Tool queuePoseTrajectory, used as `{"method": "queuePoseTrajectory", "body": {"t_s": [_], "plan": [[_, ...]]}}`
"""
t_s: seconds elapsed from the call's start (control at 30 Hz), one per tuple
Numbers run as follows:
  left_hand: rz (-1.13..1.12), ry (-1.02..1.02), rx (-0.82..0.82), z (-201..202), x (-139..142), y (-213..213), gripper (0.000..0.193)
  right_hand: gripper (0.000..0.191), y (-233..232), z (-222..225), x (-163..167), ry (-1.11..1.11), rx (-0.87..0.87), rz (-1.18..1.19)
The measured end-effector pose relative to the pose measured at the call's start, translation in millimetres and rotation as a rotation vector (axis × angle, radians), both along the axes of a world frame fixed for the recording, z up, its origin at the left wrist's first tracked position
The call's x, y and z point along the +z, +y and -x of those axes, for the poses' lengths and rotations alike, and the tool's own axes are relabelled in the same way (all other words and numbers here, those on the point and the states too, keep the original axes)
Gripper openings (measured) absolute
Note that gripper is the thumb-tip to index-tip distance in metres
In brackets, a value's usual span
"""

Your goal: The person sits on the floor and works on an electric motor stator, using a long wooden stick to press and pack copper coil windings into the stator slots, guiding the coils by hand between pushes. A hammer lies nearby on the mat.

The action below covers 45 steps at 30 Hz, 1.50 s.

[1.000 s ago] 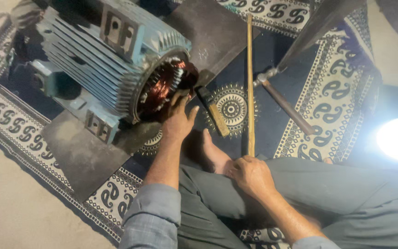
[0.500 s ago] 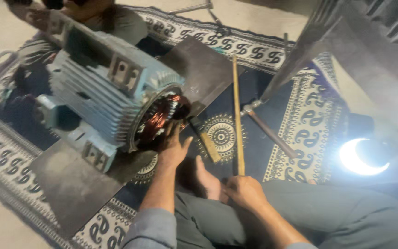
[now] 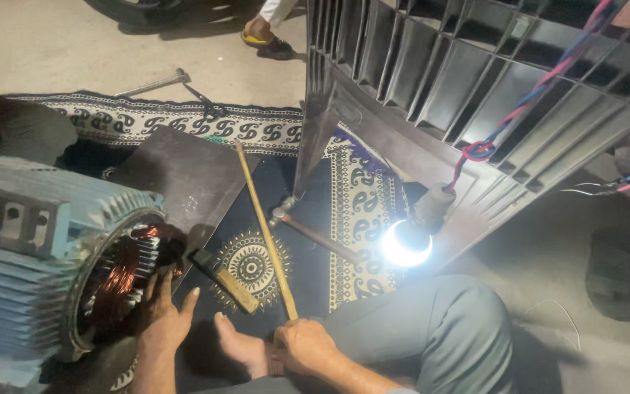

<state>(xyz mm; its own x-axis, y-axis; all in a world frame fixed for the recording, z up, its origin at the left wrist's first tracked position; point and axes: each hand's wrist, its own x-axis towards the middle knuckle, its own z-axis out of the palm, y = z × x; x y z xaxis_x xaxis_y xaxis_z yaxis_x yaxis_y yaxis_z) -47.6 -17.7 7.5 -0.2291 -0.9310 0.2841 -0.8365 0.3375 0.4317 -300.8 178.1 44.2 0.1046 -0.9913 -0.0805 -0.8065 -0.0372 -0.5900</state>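
Note:
A large pale blue finned electric motor (image 3: 30,248) lies on its side at the left, its open end showing copper windings (image 3: 122,273). My left hand (image 3: 162,314) rests with spread fingers against the open end, touching the windings. My right hand (image 3: 304,346) is closed around the lower end of a long thin wooden stick (image 3: 264,226) that slants up and to the left over the rug. A bare foot (image 3: 238,346) lies between the two hands.
A hammer with a wooden handle (image 3: 220,276) lies on the patterned rug (image 3: 362,204). Another hammer (image 3: 315,232) lies beside a lit bulb (image 3: 405,244). A dark metal sheet (image 3: 184,175) lies under the motor. A louvred metal cabinet (image 3: 475,95) stands at the right. Someone's sandalled foot (image 3: 267,40) is at the top.
The view has swung to the right and upward, so the motor now sits at the left edge and the cabinet and bulb fill the right. Both hands keep their hold and place.

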Motion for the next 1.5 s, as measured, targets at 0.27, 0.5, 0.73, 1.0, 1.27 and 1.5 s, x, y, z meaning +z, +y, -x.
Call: {"method": "queuePoseTrajectory", "body": {"t_s": [0.27,0.5,0.73,1.0,1.27,1.5], "plan": [[-0.008,0.049,-0.027,-0.9,6.3,2.2,0.075,0.02,-7.1,-0.7,-3.7,0.033,-0.01,-0.114],[0.057,-0.039,0.041,-7.5,-6.0,-4.9,0.072,0.026,-23.7,-15.4,-9.1,0.039,-0.001,-0.164],[0.027,-0.168,0.061,-4.4,-9.3,-10.4,0.073,0.029,-28.2,-18.5,-5.8,0.078,0.016,-0.183],[-0.18,-0.149,0.116,11.8,-11.6,-12.9,0.072,0.026,-28.9,-16.3,-4.1,0.042,0.012,-0.133],[-0.238,-0.088,0.107,9.4,-24.5,-27.7,0.072,0.028,-32.1,-17.4,-3.6,0.075,0.025,-0.141],[-0.179,-0.12,0.141,11.4,-34.6,-36.6,0.077,0.03,-37.1,-17.0,-10.1,0.059,-0.026,-0.161]]}}
